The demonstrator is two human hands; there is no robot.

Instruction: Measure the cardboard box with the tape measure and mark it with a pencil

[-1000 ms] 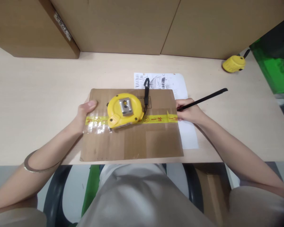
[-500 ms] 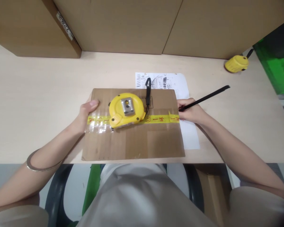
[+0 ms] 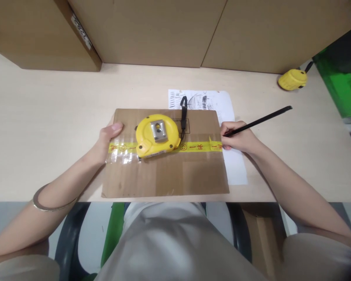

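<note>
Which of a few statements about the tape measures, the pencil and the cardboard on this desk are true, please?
1. A yellow tape measure lies on the cardboard. True.
2. The right hand holds a pair of scissors. False: it holds a black pencil.
3. The left hand rests at the cardboard's left edge. True.
4. The second tape measure sits on the paper. False: it sits on the desk, far right.

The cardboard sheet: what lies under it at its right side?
A white printed paper pokes out from under the cardboard sheet at its top and right edges; how far the paper runs beneath is covered.
</note>
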